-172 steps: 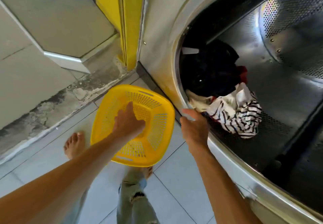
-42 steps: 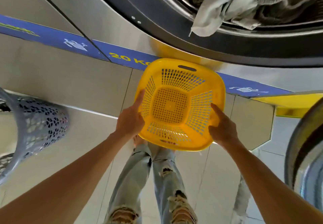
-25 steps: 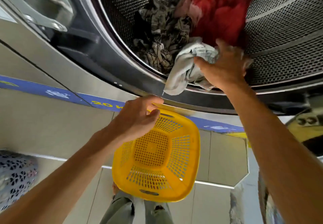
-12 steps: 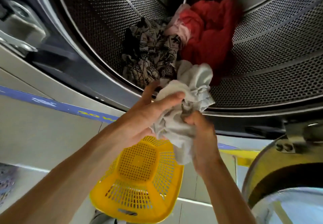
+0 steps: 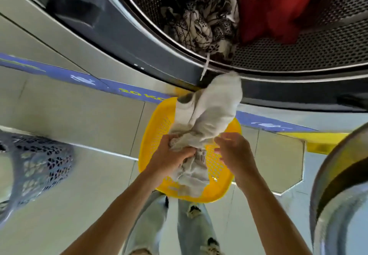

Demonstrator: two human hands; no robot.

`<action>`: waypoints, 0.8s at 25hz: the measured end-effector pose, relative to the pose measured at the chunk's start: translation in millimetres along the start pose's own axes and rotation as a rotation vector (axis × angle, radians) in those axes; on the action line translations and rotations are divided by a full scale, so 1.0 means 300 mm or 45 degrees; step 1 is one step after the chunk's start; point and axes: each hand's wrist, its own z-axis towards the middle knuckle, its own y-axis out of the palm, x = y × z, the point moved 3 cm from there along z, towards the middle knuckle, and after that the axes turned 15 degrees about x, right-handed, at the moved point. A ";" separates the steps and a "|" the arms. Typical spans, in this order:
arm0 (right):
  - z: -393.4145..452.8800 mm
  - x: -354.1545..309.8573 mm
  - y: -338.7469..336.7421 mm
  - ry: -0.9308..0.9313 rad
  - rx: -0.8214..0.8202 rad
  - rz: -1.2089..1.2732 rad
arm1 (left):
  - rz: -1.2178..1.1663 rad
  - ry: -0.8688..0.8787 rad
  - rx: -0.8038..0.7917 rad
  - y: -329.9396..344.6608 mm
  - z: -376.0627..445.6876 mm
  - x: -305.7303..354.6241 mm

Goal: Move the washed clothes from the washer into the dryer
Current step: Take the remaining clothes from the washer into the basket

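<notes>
Below, left hand (image 5: 169, 156) grips pale garment (image 5: 209, 119); right hand (image 5: 235, 151) hovers, loosely spread.

Below both hands — round yellow plastic perforated basket (image 5: 219, 177); ahead, perforated steel washer drum (image 5: 298, 51); far left — grey lattice plastic basket (image 5: 35, 167).

Pale garment (image 5: 209, 115) over yellow basket (image 5: 151, 135)

The grey garment (image 5: 209, 119) has left the drum (image 5: 298, 51) and now hangs over the yellow basket (image 5: 151, 135). The right hand (image 5: 235, 153) has released it.
</notes>
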 end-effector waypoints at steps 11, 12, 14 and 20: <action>0.362 -0.777 -0.021 -0.857 0.521 -0.048 | 0.209 0.608 0.099 -0.079 0.033 0.388; 0.407 -0.773 0.031 -0.720 0.310 -0.175 | 0.183 0.618 0.062 -0.091 0.030 0.408; 0.453 -0.696 0.130 -0.531 -0.061 -0.395 | 0.090 0.610 -0.046 -0.109 0.010 0.442; 0.296 -0.621 -0.054 -0.740 0.448 -0.236 | 0.012 0.572 -0.154 -0.127 -0.058 0.492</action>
